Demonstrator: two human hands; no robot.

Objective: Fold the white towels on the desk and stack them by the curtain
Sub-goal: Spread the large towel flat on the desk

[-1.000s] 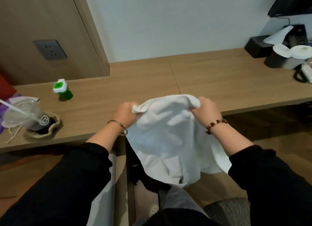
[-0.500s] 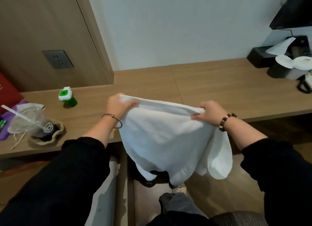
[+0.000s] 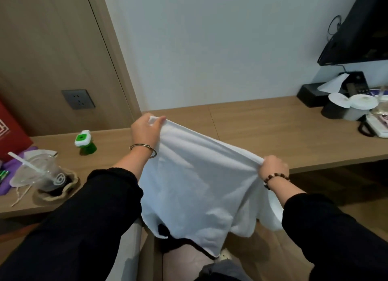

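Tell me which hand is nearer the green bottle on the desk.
Left. The left hand grips the white towel just right of the green bottle; the right hand holds the far corner.

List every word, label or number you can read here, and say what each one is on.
No text can be read.
Red bag: pale square pattern, no letters legible.
Plastic cup: round white logo, no words legible.
Green bottle: label too small to read.
Items far right on the desk: blurred.

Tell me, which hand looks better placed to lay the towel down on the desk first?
Probably the left hand. It pinches its corner of the white towel already above the desk, while the right hand holds its corner off the front edge, nearer the person.
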